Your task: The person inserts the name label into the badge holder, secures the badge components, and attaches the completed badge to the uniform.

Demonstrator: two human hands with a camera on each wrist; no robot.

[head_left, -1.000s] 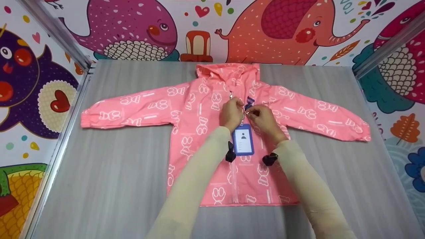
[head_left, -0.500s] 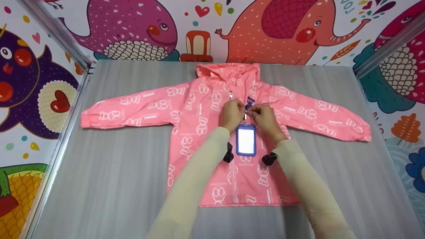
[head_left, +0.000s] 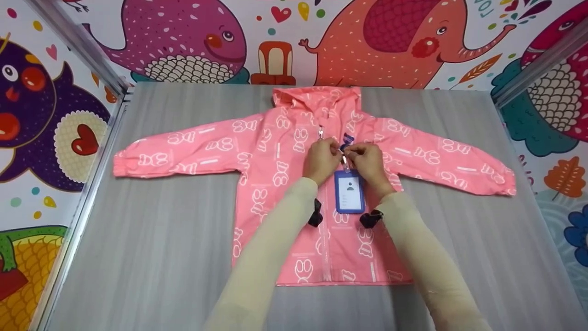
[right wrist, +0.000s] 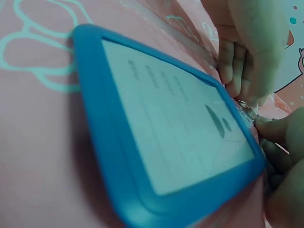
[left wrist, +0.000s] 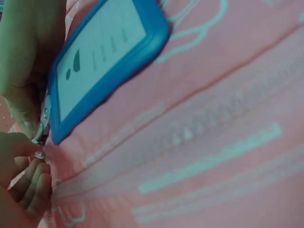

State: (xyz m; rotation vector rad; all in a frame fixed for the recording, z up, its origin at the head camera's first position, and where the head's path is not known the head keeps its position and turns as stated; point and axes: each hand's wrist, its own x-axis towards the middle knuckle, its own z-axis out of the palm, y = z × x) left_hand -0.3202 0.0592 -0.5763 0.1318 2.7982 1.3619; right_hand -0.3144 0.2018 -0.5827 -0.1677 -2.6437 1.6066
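A pink hooded jacket (head_left: 280, 207) with white cartoon outlines lies flat, front up, its sleeves spread. A blue-framed ID badge holder (head_left: 350, 192) hangs from a small metal clip (head_left: 345, 159) over the chest, right of the zipper. Its white card shows a dark person figure. My left hand (head_left: 323, 158) pinches the metal hardware at the top from the left, as the left wrist view shows at the fingertips (left wrist: 35, 156). My right hand (head_left: 367, 164) pinches the same clip from the right. A dark blue strap-like piece (head_left: 347, 139) shows just above the hands; fingers hide part of the clip.
The jacket rests on a grey wood-grain table (head_left: 151, 239). A metal zipper pull (head_left: 320, 132) lies near the collar. Cartoon-printed walls (head_left: 275, 27) with metal corner posts (head_left: 76, 43) border the table at the back and sides.
The badge holder has shifted right with the clip. Its card looked blank white half a second ago and shows the figure again now. Both hands stay at the clip, with small finger movements.
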